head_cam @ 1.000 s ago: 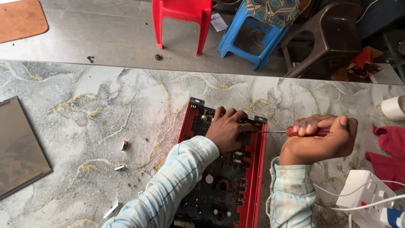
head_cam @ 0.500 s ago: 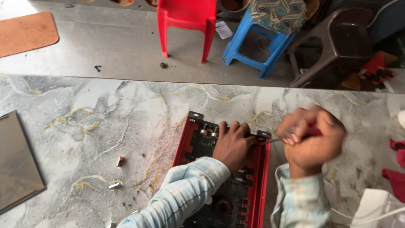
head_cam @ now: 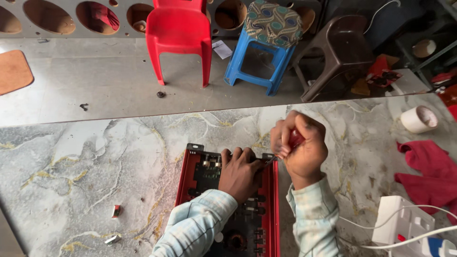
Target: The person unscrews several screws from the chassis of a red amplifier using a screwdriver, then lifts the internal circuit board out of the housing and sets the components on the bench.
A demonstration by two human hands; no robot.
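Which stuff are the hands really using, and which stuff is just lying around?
In use:
- red circuit box, under the left hand
- red-handled screwdriver, in the right hand

Lying about:
- tape roll
- red cloth
- white power strip
- metal scraps

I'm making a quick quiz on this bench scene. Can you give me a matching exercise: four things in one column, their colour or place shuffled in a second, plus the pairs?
Things:
1. stool
2. roll of tape
3. cloth
4. power strip

Descriptions:
A. white, at the bottom right corner with cables
B. blue legs, on the floor beyond the table
C. red, crumpled at the right edge
D. pale ring near the table's far right

Pairs: 1-B, 2-D, 3-C, 4-A
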